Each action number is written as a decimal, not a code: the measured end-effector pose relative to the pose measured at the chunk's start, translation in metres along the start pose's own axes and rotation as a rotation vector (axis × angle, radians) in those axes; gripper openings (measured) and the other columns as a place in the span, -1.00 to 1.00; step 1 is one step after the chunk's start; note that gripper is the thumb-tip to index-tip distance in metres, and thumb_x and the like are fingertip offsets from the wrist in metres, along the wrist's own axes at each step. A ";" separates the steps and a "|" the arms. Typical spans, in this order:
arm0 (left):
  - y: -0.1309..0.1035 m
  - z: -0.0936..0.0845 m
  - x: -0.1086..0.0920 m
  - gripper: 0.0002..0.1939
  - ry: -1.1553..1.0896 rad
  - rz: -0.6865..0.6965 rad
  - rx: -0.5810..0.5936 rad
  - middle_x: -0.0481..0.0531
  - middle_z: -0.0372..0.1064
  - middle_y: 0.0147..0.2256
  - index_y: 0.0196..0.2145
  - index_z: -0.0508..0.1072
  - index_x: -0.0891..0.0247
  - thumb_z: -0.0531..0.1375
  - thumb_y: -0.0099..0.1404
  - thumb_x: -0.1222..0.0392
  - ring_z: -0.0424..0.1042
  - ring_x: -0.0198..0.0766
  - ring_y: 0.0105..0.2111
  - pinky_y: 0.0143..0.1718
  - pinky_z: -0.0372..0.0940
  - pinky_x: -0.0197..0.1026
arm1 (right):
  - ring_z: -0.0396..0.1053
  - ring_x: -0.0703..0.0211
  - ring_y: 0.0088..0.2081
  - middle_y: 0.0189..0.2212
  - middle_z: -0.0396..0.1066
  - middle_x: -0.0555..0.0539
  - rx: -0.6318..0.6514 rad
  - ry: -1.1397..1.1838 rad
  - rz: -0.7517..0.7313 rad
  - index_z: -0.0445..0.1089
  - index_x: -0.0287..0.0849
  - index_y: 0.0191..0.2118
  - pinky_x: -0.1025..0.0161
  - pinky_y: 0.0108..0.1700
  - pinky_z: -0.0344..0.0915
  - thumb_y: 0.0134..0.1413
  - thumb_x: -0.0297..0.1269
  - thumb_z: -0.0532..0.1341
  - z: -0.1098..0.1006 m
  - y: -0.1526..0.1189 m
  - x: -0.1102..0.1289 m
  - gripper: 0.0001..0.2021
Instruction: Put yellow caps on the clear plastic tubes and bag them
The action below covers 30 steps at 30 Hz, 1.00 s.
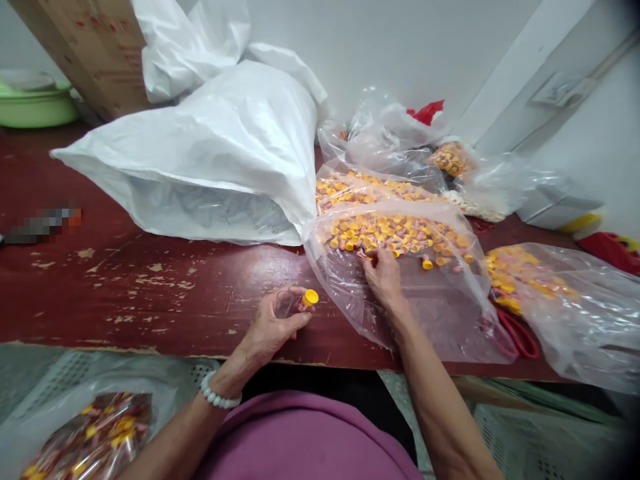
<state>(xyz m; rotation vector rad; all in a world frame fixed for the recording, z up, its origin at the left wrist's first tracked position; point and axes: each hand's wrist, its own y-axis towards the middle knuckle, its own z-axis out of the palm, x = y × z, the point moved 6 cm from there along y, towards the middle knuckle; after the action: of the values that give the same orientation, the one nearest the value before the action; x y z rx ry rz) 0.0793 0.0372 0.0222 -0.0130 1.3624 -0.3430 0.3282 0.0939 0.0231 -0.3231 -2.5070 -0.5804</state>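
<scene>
- Yellow-capped small tube (306,300) sits pinched in the left hand (273,327), thumb and fingers closed round it, just left of the clear bag (425,313) and above the red counter (150,293).
- Right hand (384,277) reaches inside the clear bag's mouth, fingertips together on the heap of yellow-capped pieces (395,233) — whether it grips 1 I cannot tell.
- Big white sack (215,153) lies left of the clear bag, touching it.
- 1 more clear bag of pieces (540,293) lies right of it — red-handled scissors (515,333) between the 2.
- Green basin (35,103) stands far left of the sack.
</scene>
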 end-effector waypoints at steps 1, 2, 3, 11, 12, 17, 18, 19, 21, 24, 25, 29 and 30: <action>0.000 0.001 0.000 -0.63 0.001 0.012 0.008 0.00 0.39 -0.44 -0.30 0.41 0.32 0.36 -0.11 0.28 0.37 -0.31 -0.44 -0.60 0.17 -0.39 | 0.35 0.12 -0.30 -0.30 0.40 -0.16 0.001 0.106 -0.009 0.38 -0.24 -0.25 0.17 -0.20 0.29 0.10 -0.21 0.13 -0.008 -0.008 0.008 -0.80; 0.001 0.002 0.000 -0.66 0.008 0.029 0.025 0.00 0.39 -0.44 -0.31 0.42 0.32 0.36 -0.11 0.29 0.37 -0.31 -0.43 -0.56 0.19 -0.37 | 0.35 0.16 -0.32 -0.30 0.40 -0.13 0.010 0.238 -0.026 0.37 -0.21 -0.24 0.20 -0.23 0.30 0.12 -0.19 0.13 -0.017 -0.018 0.019 -0.80; 0.001 0.004 0.000 -0.69 0.020 0.049 0.046 0.00 0.40 -0.43 -0.33 0.43 0.32 0.35 -0.09 0.31 0.36 -0.32 -0.42 -0.50 0.21 -0.36 | 0.36 0.19 -0.33 -0.29 0.39 -0.11 0.029 0.377 -0.063 0.36 -0.19 -0.21 0.23 -0.26 0.31 0.13 -0.19 0.12 -0.026 -0.028 0.033 -0.80; 0.000 0.020 -0.007 -0.79 0.344 0.248 0.218 0.02 0.41 -0.35 -0.25 0.46 0.31 0.25 0.09 0.28 0.33 -0.28 -0.34 -0.29 0.22 -0.29 | 0.35 0.18 -0.15 -0.21 0.36 -0.08 0.239 0.526 -0.525 0.38 -0.08 -0.14 0.19 -0.12 0.32 0.14 -0.39 0.13 -0.061 -0.084 0.131 -0.82; -0.001 0.019 -0.008 -0.80 0.386 0.258 0.221 0.01 0.40 -0.37 -0.26 0.46 0.31 0.24 0.11 0.27 0.31 -0.29 -0.36 -0.31 0.22 -0.30 | 0.35 0.18 -0.15 -0.21 0.37 -0.07 0.264 0.530 -0.539 0.38 -0.08 -0.13 0.19 -0.10 0.32 0.14 -0.38 0.14 -0.060 -0.083 0.131 -0.81; -0.005 0.022 -0.008 -0.85 0.500 0.248 0.239 -0.03 0.38 -0.43 -0.29 0.44 0.30 0.20 0.13 0.29 0.29 -0.32 -0.43 -0.40 0.18 -0.32 | 0.36 0.21 -0.18 -0.19 0.41 -0.05 0.189 0.634 -0.316 0.34 -0.06 -0.06 0.21 -0.14 0.32 0.21 -0.26 0.08 -0.049 -0.063 0.117 -0.79; -0.007 0.027 -0.007 -0.86 0.520 0.251 0.264 -0.03 0.38 -0.44 -0.31 0.45 0.30 0.19 0.12 0.30 0.30 -0.31 -0.44 -0.41 0.18 -0.31 | 0.36 0.21 -0.18 -0.18 0.40 -0.05 0.133 0.638 -0.283 0.33 -0.06 -0.05 0.21 -0.13 0.32 0.22 -0.24 0.07 -0.046 -0.059 0.117 -0.78; -0.009 0.033 -0.006 -0.87 0.533 0.252 0.297 -0.02 0.39 -0.44 -0.32 0.45 0.31 0.18 0.12 0.33 0.31 -0.30 -0.44 -0.41 0.18 -0.30 | 0.36 0.21 -0.19 -0.18 0.40 -0.05 0.092 0.630 -0.289 0.31 -0.06 -0.03 0.21 -0.13 0.31 0.22 -0.22 0.08 -0.043 -0.058 0.119 -0.76; -0.014 0.045 -0.004 -0.85 0.533 0.236 0.369 0.01 0.42 -0.43 -0.34 0.47 0.33 0.15 0.09 0.37 0.34 -0.26 -0.44 -0.40 0.20 -0.28 | 0.34 0.23 -0.24 -0.17 0.38 -0.06 0.090 0.591 -0.374 0.29 -0.06 0.01 0.21 -0.14 0.31 0.16 -0.20 0.14 -0.034 -0.059 0.130 -0.71; -0.018 0.054 0.000 -0.83 0.452 0.176 0.427 0.03 0.45 -0.39 -0.34 0.48 0.33 0.15 0.07 0.40 0.38 -0.23 -0.39 -0.38 0.23 -0.28 | 0.33 0.26 -0.29 -0.19 0.38 -0.05 0.138 0.570 -0.470 0.30 -0.08 0.00 0.25 -0.19 0.31 0.14 -0.20 0.17 -0.024 -0.060 0.135 -0.70; -0.017 0.053 0.002 -0.84 0.411 0.146 0.436 0.02 0.45 -0.39 -0.34 0.47 0.33 0.17 0.06 0.39 0.38 -0.25 -0.39 -0.38 0.23 -0.29 | 0.34 0.26 -0.29 -0.21 0.39 -0.05 0.108 0.567 -0.446 0.31 -0.09 -0.02 0.26 -0.20 0.31 0.16 -0.21 0.14 -0.024 -0.057 0.127 -0.73; -0.004 0.027 0.007 -0.81 0.211 -0.015 0.285 -0.02 0.39 -0.46 -0.37 0.42 0.33 0.28 -0.02 0.30 0.32 -0.35 -0.48 -0.55 0.19 -0.38 | 0.34 0.19 -0.26 -0.28 0.40 -0.07 -0.063 0.348 -0.169 0.35 -0.14 -0.17 0.23 -0.20 0.28 0.20 -0.21 0.05 -0.028 -0.022 0.051 -0.80; -0.001 0.019 0.008 -0.77 0.167 -0.050 0.234 -0.02 0.39 -0.46 -0.37 0.41 0.33 0.30 -0.05 0.28 0.31 -0.35 -0.50 -0.60 0.17 -0.39 | 0.34 0.16 -0.25 -0.28 0.39 -0.10 -0.047 0.207 -0.105 0.37 -0.17 -0.22 0.21 -0.17 0.27 0.18 -0.22 0.07 -0.024 -0.012 0.029 -0.81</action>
<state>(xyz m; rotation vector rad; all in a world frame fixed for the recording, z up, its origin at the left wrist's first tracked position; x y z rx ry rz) 0.0985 0.0310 0.0188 0.1795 1.4812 -0.5537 0.3114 0.0754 0.0537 -0.1407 -2.3235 -0.6788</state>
